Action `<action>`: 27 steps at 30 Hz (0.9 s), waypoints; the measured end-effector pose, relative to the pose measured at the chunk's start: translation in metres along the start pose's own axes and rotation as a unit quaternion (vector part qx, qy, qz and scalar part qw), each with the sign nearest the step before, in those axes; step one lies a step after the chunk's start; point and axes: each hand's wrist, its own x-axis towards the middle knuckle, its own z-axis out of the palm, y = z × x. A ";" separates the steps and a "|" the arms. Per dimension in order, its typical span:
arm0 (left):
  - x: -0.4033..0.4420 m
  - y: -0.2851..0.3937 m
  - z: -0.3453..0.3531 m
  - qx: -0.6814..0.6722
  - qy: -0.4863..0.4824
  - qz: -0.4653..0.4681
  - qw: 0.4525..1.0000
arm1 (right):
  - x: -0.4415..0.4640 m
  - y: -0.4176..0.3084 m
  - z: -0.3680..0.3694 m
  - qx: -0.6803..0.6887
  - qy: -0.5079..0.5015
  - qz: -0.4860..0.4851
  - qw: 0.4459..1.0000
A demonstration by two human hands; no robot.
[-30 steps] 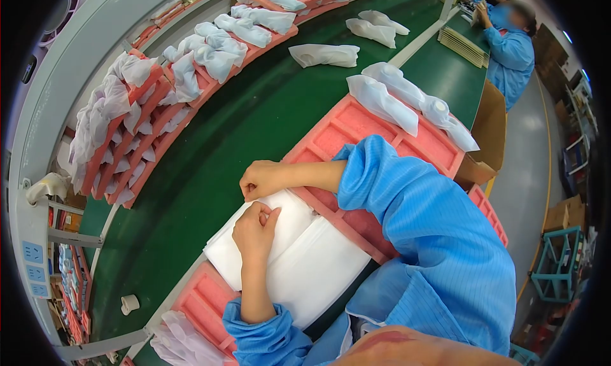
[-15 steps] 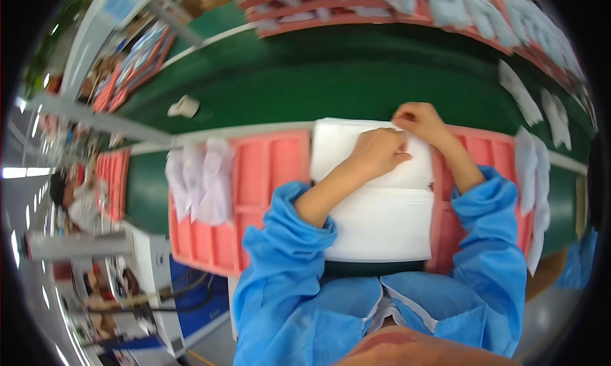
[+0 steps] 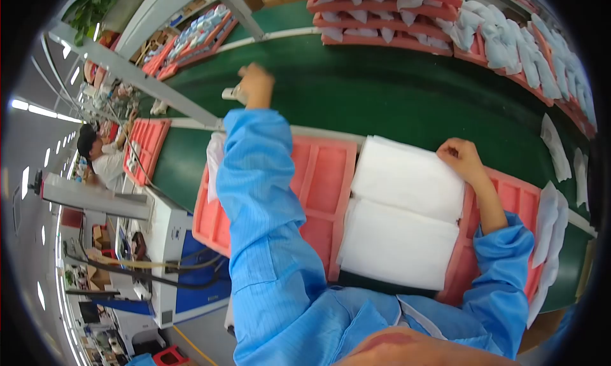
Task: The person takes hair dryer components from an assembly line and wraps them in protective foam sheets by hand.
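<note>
My left hand [image 3: 256, 84] reaches far out over the green surface and meets the right end of a small white object [image 3: 231, 93]. Motion smears its fingers, so whether they grip the object cannot be told. My right hand [image 3: 461, 158] is closed, its fingers curled at the upper right corner of a stack of white sheets [image 3: 408, 178]. Whatever those fingertips hold, if anything, is hidden. A second stack of white sheets [image 3: 400, 245] lies nearer my body. Both stacks lie between a pink compartment tray [image 3: 326, 178] on the left and another pink tray [image 3: 517, 194] on the right.
Pale cloth-like pieces [image 3: 215, 165] lie on the left tray, partly behind my sleeve; others [image 3: 550, 226] hang over the right tray's edge. Stacked pink trays [image 3: 388, 32] of white and bluish pieces stand at the back. A person [image 3: 102, 153] works at far left, beyond a grey post [image 3: 153, 86].
My left hand has left the white sheets and swung far out to the left, to the small white object. My right hand stays by the sheets' upper right corner. The camera view has turned left.
</note>
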 end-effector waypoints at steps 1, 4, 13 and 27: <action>-0.011 -0.012 -0.008 -0.029 0.004 -0.079 0.996 | -0.001 0.001 0.000 0.001 0.014 -0.001 1.000; -0.008 -0.056 0.017 -0.115 -0.049 -0.152 0.980 | 0.002 0.007 0.000 -0.008 -0.005 0.008 1.000; 0.022 -0.047 0.046 -0.117 -0.253 0.018 0.960 | 0.002 0.002 -0.001 -0.012 -0.004 0.009 1.000; -0.200 0.240 -0.151 -0.639 -0.391 0.329 0.575 | -0.004 -0.029 -0.013 0.048 0.194 -0.136 0.970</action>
